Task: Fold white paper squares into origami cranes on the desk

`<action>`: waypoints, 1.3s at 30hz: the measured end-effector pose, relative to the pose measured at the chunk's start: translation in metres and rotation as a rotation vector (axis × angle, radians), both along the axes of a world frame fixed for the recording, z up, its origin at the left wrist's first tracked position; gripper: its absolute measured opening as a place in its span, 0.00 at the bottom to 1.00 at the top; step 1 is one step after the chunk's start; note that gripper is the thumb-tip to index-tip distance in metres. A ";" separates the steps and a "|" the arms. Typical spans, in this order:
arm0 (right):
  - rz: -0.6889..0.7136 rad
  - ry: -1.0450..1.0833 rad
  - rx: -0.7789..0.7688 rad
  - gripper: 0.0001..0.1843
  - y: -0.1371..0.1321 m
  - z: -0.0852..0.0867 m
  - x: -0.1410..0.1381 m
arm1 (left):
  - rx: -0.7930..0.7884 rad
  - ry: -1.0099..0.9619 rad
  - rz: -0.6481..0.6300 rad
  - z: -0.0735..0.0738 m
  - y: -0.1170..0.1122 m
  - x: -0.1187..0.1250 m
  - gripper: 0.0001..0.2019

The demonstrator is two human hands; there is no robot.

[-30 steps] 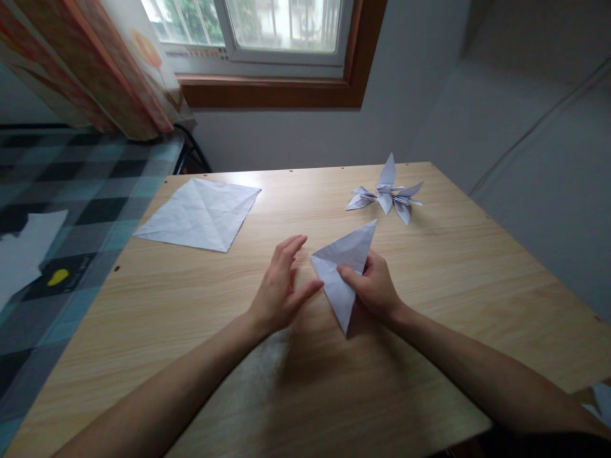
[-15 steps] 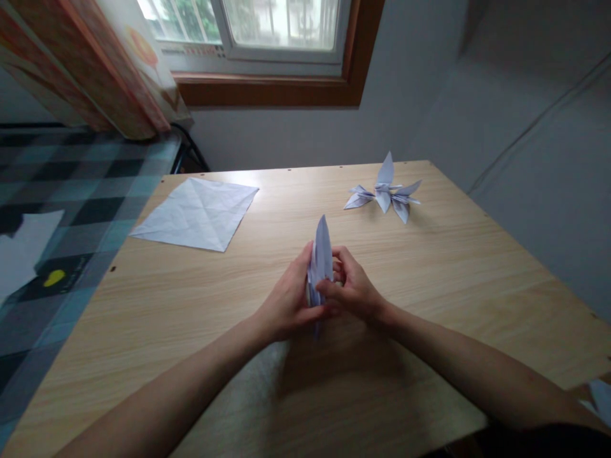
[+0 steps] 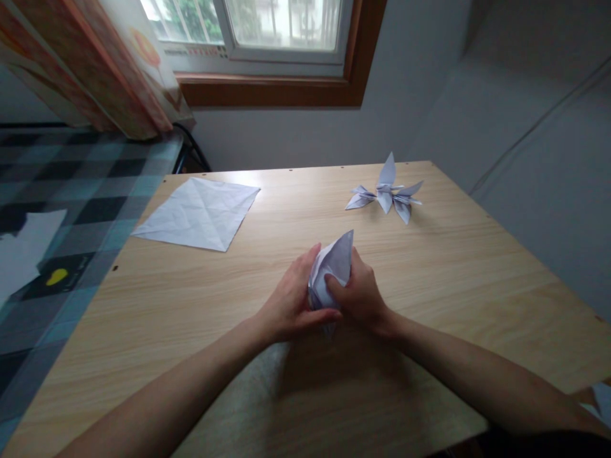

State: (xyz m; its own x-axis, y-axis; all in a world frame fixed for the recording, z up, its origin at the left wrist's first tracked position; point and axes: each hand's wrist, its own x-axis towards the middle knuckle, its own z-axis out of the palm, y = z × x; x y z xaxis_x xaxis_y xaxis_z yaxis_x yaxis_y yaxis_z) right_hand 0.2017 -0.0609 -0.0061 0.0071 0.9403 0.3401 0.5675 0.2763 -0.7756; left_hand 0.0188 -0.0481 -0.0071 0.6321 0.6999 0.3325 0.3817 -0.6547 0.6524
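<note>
A piece of folded white paper (image 3: 335,262) is between my two hands, over the middle of the table. Its pointed tip leans up and to the right, and its layers are partly spread. My left hand (image 3: 291,296) grips it from the left, the fingers behind and the thumb across its lower front. From the right, my right hand (image 3: 363,289) holds it with the thumb pressed on the front face; the other fingers are mostly hidden behind the paper. The lower end of the paper pokes out beneath my left thumb.
A creased white paper sheet (image 3: 203,213) lies flat at the table's far left. White origami flowers with pointed petals (image 3: 386,191) sit at the far right. Left of the wooden table (image 3: 453,267) is a checked cloth (image 3: 107,210) with white paper (image 3: 33,245) on it.
The folded paper's narrow upright tip has tilted right and now shows a wider, opened face. My right hand has turned with it, its thumb moving slightly right. My left hand stays in place.
</note>
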 end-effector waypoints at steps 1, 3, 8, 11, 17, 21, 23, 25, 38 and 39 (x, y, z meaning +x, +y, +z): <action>0.033 -0.026 0.034 0.11 0.001 0.000 0.001 | -0.003 -0.013 0.000 0.001 0.001 0.000 0.50; 0.135 -0.020 0.100 0.11 0.004 0.000 0.005 | -0.017 -0.061 0.013 0.002 0.004 -0.003 0.43; 0.373 -0.057 0.178 0.19 0.026 -0.006 0.032 | 0.033 -0.050 0.040 0.003 0.025 -0.021 0.26; 0.515 -0.217 0.201 0.20 0.039 -0.010 0.055 | 0.117 0.118 -0.019 0.005 0.035 -0.032 0.21; 0.605 -0.345 0.155 0.17 0.040 -0.007 0.068 | 0.278 0.347 -0.051 0.008 0.030 -0.030 0.14; 0.448 -0.518 0.222 0.49 0.036 -0.005 0.041 | 0.418 0.355 -0.066 0.005 0.027 -0.025 0.12; 0.519 -0.617 0.238 0.58 0.037 -0.006 0.024 | 0.461 0.359 -0.086 0.004 0.027 -0.024 0.12; 0.589 -0.693 0.217 0.60 0.040 -0.007 0.011 | 0.488 0.371 -0.098 0.005 0.027 -0.024 0.13; 0.561 -0.885 0.121 0.50 0.035 -0.008 0.043 | 0.493 0.483 -0.031 0.007 0.022 -0.029 0.16; 0.549 -0.894 0.109 0.49 0.034 -0.007 0.046 | 0.491 0.488 -0.021 0.007 0.022 -0.030 0.16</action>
State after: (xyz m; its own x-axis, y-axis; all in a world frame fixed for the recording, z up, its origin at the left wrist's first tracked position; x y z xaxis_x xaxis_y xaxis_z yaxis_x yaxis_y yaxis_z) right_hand 0.2475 -0.0271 -0.0132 -0.7056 0.7024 0.0939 0.6963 0.7118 -0.0923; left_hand -0.0110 -0.0262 0.0002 0.8019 0.5270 0.2814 0.5402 -0.8408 0.0354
